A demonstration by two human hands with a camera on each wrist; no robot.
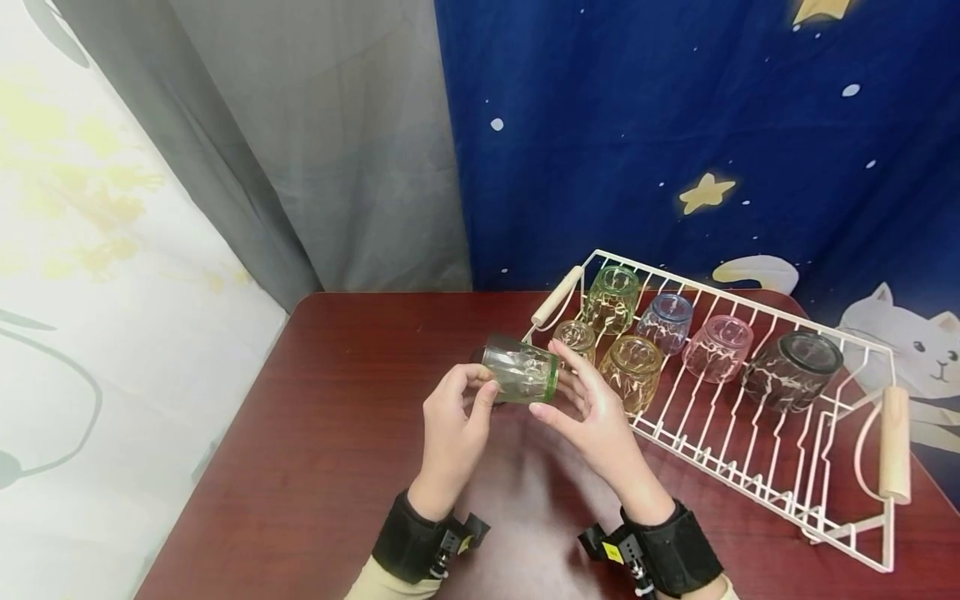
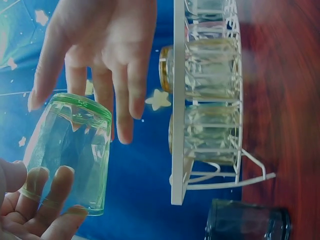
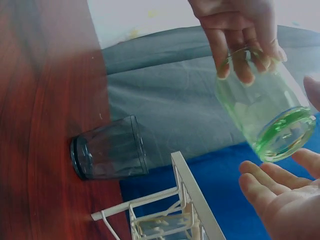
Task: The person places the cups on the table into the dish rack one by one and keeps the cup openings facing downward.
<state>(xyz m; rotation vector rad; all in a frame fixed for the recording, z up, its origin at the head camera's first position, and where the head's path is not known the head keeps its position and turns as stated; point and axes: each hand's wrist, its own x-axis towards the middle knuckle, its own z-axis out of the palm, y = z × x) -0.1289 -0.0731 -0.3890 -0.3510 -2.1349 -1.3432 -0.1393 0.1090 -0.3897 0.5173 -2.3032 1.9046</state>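
Note:
A pale green drinking glass (image 1: 521,368) is held tilted on its side above the table. My left hand (image 1: 457,417) grips it near the rim, with fingertips inside the mouth in the right wrist view. Its thick green base (image 3: 285,134) points toward my right hand (image 1: 596,417). That hand is spread around the base end with fingers loosely extended; whether any fingertip touches the glass I cannot tell. A dark grey glass (image 3: 110,150) stands upright on the table beyond, mostly hidden behind the green one in the head view.
A white wire rack (image 1: 750,492) with wooden handles (image 1: 895,446) stands on the right of the table (image 1: 337,433). Upside-down in it are a green glass (image 1: 613,296), a blue glass (image 1: 666,323), a pink glass (image 1: 717,350), a dark glass (image 1: 791,371) and yellowish ones. Curtains hang behind.

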